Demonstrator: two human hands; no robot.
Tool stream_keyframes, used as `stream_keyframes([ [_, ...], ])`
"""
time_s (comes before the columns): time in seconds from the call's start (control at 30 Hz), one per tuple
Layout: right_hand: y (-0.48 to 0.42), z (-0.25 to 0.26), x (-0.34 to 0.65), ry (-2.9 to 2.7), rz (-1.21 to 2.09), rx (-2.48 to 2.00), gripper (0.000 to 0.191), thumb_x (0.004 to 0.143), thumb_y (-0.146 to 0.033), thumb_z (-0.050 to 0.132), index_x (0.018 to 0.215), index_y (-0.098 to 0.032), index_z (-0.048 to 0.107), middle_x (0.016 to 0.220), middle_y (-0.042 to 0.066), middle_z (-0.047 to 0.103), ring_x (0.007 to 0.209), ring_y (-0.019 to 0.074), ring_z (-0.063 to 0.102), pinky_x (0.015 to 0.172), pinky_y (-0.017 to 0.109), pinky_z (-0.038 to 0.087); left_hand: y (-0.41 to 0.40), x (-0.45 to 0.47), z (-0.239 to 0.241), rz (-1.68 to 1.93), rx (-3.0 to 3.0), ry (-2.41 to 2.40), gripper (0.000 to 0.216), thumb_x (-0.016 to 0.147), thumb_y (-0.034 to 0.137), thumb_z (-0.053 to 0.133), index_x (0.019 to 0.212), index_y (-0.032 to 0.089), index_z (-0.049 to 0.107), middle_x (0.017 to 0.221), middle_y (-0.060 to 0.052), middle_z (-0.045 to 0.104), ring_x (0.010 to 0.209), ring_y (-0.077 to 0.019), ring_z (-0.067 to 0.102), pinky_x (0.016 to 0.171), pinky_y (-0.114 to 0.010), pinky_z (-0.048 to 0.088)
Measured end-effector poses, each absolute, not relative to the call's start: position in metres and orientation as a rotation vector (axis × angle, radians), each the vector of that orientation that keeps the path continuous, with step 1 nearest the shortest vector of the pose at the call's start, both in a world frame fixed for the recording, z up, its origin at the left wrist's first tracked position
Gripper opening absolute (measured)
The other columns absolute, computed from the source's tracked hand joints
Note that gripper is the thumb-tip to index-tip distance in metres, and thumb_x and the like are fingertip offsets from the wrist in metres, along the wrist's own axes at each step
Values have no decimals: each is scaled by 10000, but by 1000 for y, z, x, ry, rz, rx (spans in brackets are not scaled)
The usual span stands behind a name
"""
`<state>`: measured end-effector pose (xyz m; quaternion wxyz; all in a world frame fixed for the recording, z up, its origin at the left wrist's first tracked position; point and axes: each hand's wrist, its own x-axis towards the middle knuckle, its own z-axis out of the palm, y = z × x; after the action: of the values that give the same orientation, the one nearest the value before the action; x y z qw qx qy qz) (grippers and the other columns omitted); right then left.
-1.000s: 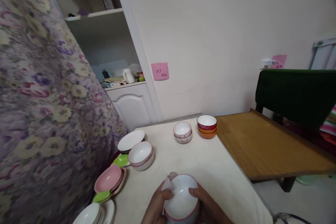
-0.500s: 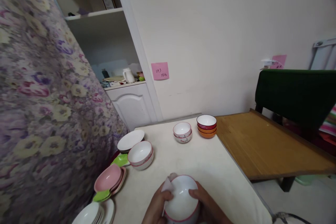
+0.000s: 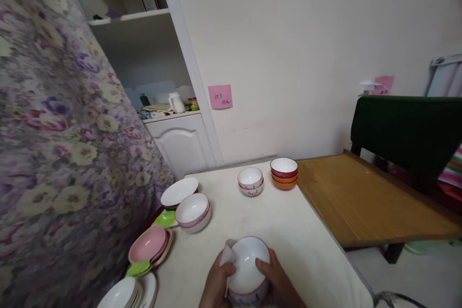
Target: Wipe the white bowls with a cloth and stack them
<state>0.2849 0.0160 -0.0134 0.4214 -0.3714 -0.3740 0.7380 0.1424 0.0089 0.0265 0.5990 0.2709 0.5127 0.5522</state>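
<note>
A white bowl (image 3: 249, 269) with a red rim and a printed outside is held between both hands near the table's front. My left hand (image 3: 216, 281) grips its left side through a pale cloth (image 3: 227, 254), thumb over the rim. On the right side, my right hand (image 3: 277, 276) clasps the bowl directly, its thumb inside the rim. The fingers beneath are mostly hidden by the bowl.
On the white-covered table (image 3: 231, 221) stand two small nested bowls (image 3: 250, 183), stacked red and orange bowls (image 3: 284, 173), and larger red-rimmed bowls (image 3: 193, 214). Pink dishes (image 3: 148, 245) and white plates (image 3: 122, 293) line the left edge, beside a floral curtain (image 3: 72, 154). A brown board (image 3: 368, 197) adjoins the right.
Both hands have raised the bowl slightly in view and tilted it, showing more of its printed outside. The cloth stands more upright at the left rim. The other dishes have stayed put.
</note>
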Motion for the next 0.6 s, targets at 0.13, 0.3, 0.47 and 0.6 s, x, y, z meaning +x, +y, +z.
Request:
stream_keyframes([
  [0.13,14,-5,290,-813,2016,-740,608,706,-459,543,1233,-185,414,998,110,657,714,244,651,366,231,422,13,135,35,1197,636,1094,530,532,62,496,1050,156,553,679,10,679,581,-171,627,531,-248,428],
  [0.3,10,0,290,-558,2212,-356,535,718,-358,505,1218,-167,493,1002,112,696,835,253,658,595,328,522,8,130,37,1090,437,1065,304,716,250,569,952,69,632,646,-85,725,630,-236,677,645,-322,489],
  [0.47,8,7,288,-546,2268,-366,507,654,-358,544,1102,-125,589,988,127,709,963,300,626,787,433,499,5,126,33,1074,375,863,340,798,339,560,950,59,677,764,-131,758,781,-259,704,800,-356,482],
  [0.6,10,9,285,-518,2280,-431,492,618,-362,558,1054,-138,610,971,126,715,994,327,615,805,462,488,3,130,34,1098,334,711,455,824,430,536,1120,96,623,889,-142,756,876,-285,695,880,-406,456],
])
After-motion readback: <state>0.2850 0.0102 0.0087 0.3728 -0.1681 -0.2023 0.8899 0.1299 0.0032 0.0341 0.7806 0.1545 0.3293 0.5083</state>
